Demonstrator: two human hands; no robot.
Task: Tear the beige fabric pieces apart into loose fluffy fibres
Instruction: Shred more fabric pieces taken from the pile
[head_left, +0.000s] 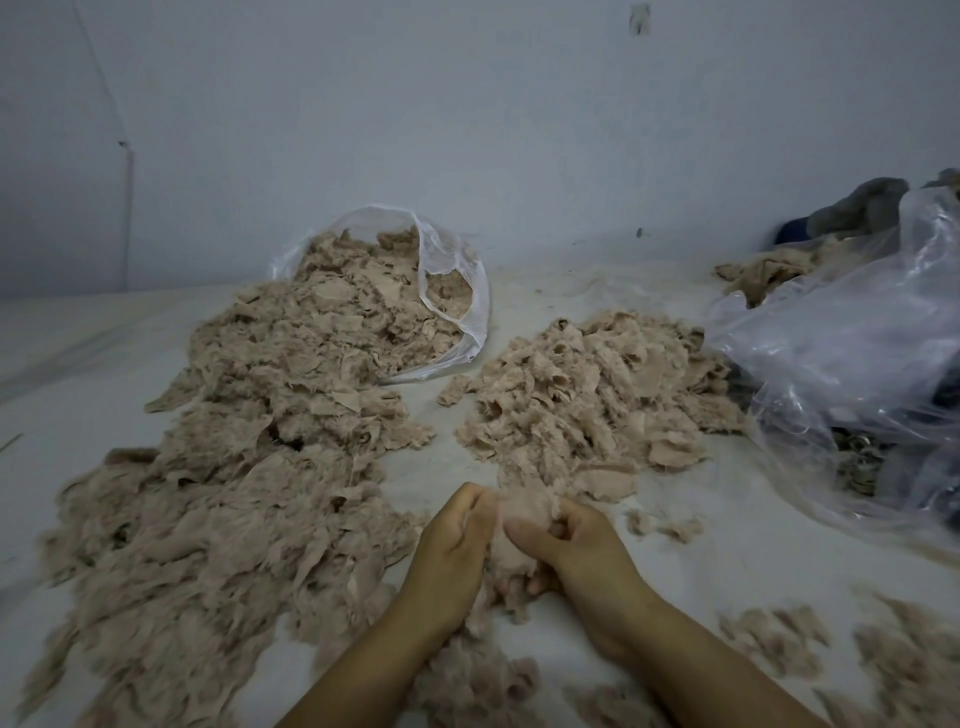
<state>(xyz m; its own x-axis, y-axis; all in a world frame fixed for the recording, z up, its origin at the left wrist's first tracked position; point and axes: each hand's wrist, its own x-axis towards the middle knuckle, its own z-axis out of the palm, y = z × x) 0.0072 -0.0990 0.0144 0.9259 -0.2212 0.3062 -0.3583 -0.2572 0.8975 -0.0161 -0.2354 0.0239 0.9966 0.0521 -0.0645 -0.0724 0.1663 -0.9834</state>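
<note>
Left hand (457, 540) and right hand (566, 545) each keep a curled grip on one beige fabric piece (524, 512) (partly frayed) between them.

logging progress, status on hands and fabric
Left hand and right hand both grip one beige tuft. Fabric pile waiting ahead. Nothing in the way.

Head view, looking forward-down, close over hands (519, 551)
</note>
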